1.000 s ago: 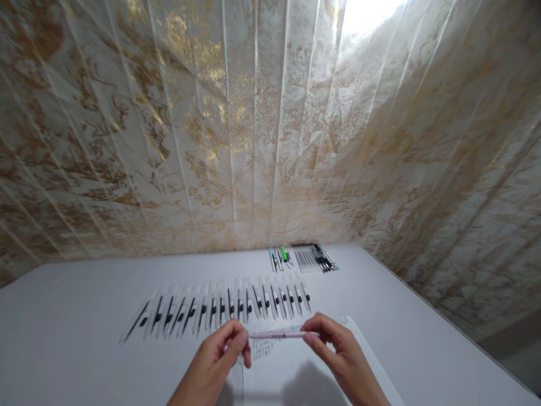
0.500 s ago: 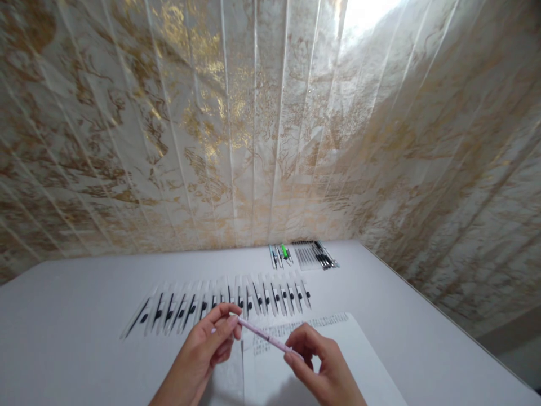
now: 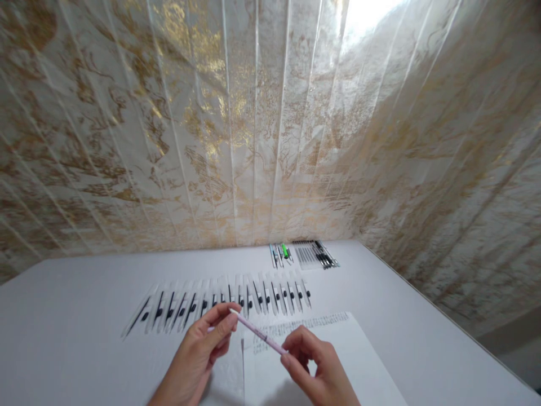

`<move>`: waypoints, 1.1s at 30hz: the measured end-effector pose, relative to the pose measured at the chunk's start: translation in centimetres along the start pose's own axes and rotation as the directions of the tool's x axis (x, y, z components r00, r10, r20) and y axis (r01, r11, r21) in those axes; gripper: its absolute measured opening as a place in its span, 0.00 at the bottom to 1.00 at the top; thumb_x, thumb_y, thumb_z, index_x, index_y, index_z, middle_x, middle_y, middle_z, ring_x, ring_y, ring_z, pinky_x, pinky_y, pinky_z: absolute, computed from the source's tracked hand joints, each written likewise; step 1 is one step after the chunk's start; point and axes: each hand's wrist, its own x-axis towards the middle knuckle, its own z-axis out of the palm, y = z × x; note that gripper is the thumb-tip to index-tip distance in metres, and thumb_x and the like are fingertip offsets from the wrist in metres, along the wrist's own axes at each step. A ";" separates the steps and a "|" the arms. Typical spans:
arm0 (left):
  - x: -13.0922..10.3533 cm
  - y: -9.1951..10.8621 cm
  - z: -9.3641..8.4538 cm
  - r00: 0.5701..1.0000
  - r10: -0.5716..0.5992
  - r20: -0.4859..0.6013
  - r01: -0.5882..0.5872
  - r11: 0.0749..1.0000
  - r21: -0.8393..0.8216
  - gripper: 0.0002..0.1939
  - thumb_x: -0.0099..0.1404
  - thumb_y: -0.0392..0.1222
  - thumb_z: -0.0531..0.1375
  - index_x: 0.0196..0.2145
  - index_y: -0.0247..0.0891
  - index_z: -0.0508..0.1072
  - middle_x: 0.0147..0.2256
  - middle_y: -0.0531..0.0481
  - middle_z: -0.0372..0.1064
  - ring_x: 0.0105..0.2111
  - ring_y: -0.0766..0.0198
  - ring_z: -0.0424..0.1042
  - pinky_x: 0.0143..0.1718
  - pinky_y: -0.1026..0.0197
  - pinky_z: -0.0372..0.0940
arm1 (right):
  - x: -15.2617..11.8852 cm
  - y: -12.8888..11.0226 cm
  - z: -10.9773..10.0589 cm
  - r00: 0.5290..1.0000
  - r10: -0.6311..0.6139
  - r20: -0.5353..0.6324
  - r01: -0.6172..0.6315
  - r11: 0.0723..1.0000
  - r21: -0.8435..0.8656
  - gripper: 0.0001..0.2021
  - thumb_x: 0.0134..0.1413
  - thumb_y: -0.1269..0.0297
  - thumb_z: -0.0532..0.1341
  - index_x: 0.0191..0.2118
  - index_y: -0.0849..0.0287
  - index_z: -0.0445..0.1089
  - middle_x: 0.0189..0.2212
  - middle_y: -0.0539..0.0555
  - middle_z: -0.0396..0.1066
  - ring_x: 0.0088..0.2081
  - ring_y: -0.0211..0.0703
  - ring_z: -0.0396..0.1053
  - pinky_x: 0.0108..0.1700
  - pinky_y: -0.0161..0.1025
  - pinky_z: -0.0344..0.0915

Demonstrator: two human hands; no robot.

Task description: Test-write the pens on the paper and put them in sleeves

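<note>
A slim pale pink pen [image 3: 261, 334] is held slantwise above the paper. My left hand [image 3: 207, 341] is closed, its thumb and fingertips at the pen's upper left end. A small pinkish bit [image 3: 210, 329] shows between the fingers of that hand; what it is I cannot make out. With thumb and forefinger, my right hand [image 3: 315, 361] pinches the pen's lower right end, which the fingers hide. Under the hands lies a white sheet of paper [image 3: 338, 355] with rows of dark handwriting along its top.
Beyond the hands, a long row of clear tubes or sleeves with dark slim pieces and black bits [image 3: 181, 307] crosses the white table [image 3: 76, 338]. Farther back are a few pens, a bright green marker [image 3: 285, 251] and a group of black-tipped pens [image 3: 319, 255]. A gold-patterned covering [image 3: 236, 141] rises behind.
My right hand has shifted slightly left along the pen, covering its lower end. The pen's upper end shows a little more at the left fingertips.
</note>
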 end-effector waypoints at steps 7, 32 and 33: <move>0.3 -0.6 0.0 0.999 -0.001 0.040 0.004 0.998 -0.057 0.24 0.48 0.54 0.72 0.38 0.39 0.75 0.24 0.60 0.57 0.21 0.74 0.48 0.19 0.71 0.47 | -0.1 0.2 0.2 1.000 -0.009 -0.025 0.009 1.000 0.008 0.09 0.56 0.58 0.60 0.30 0.57 0.67 0.20 0.46 0.61 0.22 0.36 0.57 0.25 0.33 0.55; -0.5 0.0 0.4 1.000 -0.008 -0.028 0.009 1.000 0.012 0.25 0.40 0.55 0.75 0.34 0.40 0.78 0.26 0.59 0.60 0.24 0.72 0.53 0.27 0.71 0.56 | 0.3 0.9 -0.4 0.988 0.154 0.000 -0.148 0.947 0.286 0.18 0.53 0.47 0.63 0.29 0.59 0.67 0.16 0.43 0.54 0.19 0.32 0.49 0.22 0.32 0.45; -0.5 0.0 0.4 1.000 0.008 -0.020 -0.008 0.999 0.035 0.24 0.41 0.56 0.74 0.34 0.40 0.78 0.25 0.59 0.59 0.24 0.71 0.52 0.27 0.71 0.56 | 0.4 0.9 -0.4 0.983 0.183 0.010 -0.175 0.920 0.352 0.19 0.52 0.46 0.63 0.28 0.59 0.67 0.15 0.42 0.53 0.18 0.31 0.47 0.21 0.32 0.43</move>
